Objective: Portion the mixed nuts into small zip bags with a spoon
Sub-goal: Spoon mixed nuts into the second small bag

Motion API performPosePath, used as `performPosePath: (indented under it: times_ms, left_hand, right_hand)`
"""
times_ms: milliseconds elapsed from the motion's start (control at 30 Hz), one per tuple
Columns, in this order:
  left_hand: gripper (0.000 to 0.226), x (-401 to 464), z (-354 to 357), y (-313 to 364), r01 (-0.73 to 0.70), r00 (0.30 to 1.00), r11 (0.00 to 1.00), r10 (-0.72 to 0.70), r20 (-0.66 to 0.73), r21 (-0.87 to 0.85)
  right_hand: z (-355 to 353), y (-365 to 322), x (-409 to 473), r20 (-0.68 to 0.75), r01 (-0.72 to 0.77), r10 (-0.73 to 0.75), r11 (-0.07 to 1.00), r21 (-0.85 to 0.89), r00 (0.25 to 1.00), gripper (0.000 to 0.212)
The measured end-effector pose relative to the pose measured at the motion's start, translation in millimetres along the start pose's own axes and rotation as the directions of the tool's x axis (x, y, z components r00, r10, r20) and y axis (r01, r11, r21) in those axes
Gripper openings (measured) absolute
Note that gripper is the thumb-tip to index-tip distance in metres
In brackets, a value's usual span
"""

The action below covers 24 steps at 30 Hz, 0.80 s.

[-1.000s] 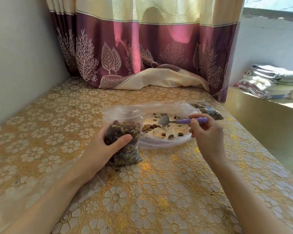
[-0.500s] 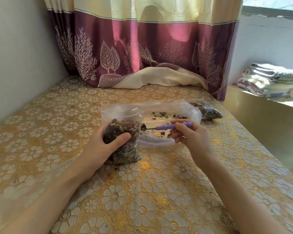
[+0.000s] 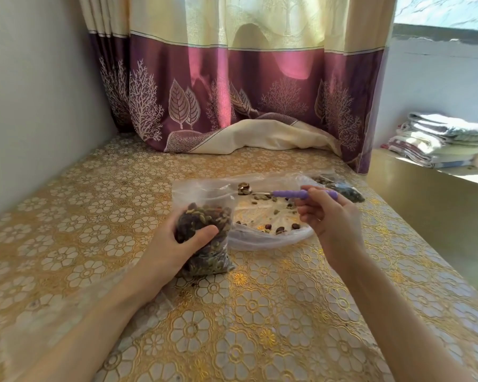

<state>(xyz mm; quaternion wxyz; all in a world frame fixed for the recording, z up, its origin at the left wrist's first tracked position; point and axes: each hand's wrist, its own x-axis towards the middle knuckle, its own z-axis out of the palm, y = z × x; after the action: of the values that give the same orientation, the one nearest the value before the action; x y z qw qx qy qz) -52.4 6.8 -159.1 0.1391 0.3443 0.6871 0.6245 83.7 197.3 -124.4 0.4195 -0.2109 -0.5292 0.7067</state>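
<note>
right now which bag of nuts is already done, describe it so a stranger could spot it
On the gold floral tablecloth, look past the big flat plastic bag to its far right corner. The finished small bag lies there on its side, dark with nuts; no hand touches it, unlike the upright bag in the left hand.

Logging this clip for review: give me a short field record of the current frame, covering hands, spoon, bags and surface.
left hand: grips small zip bag, upright, mostly full of nuts
right hand: pinches purple-handled spoon
spoon bowl: holds a few nuts, raised near the small bag's mouth
large bag: lies flat, few nuts left
filled bag: behind right hand
surface: gold floral tablecloth
</note>
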Motion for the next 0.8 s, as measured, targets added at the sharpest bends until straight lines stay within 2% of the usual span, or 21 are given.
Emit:
performPosePath:
  times_ms: [233, 533, 800]
  left_hand:
    - [0.036, 1, -1, 1, 0.025, 1.0, 1.0, -0.025, 0.015, -0.011]
    - [0.039, 1, -3, -2, 0.064, 0.998, 0.996, -0.063, 0.016, -0.055]
    - [0.042, -1, -4, 1, 0.029, 0.999, 0.999, -0.027, 0.042, -0.043]
  right_hand:
    - [18, -36, -4, 0.162, 0.126, -0.132, 0.991, 0.047, 0.978, 0.015]
    - [24, -42, -17, 0.374, 0.193, -0.164, 0.98, -0.042, 0.913, 0.021]
    - [19, -43, -16, 0.408, 0.231, -0.212, 0.973, 0.005, 0.888, 0.027]
